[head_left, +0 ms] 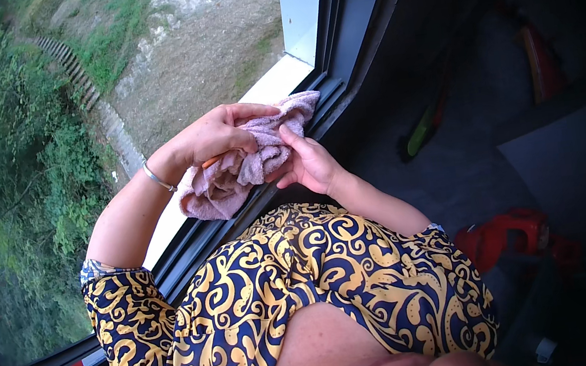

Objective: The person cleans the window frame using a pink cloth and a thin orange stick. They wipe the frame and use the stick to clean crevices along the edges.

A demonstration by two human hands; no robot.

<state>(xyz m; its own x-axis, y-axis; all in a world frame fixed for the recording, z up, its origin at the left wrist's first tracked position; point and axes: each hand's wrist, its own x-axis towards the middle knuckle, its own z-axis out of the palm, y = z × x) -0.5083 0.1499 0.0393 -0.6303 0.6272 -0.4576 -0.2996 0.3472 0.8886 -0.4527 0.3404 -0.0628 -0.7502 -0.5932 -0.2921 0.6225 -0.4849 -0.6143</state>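
Note:
A crumpled pale pink-purple cloth (269, 158) is bunched between my two hands above the window track (201, 239). My left hand (218, 135) reaches over it from the left, its fingers curled and pressed into the folds. On the other side, my right hand (313, 164) grips the cloth with the thumb laid on it and the other fingers bent under it. A small orange strip (211, 161) shows beside the cloth under my left hand; what it belongs to is hidden. The cloth hangs partly over the white outer sill (273, 81).
Beyond the window opening lie a bare slope, trees (34, 163) and outdoor steps far below. The dark window frame (353, 15) rises ahead on the right. In the dim room to my right are a red object (508, 235), a green-edged item (417, 137) and a grey panel (560, 157).

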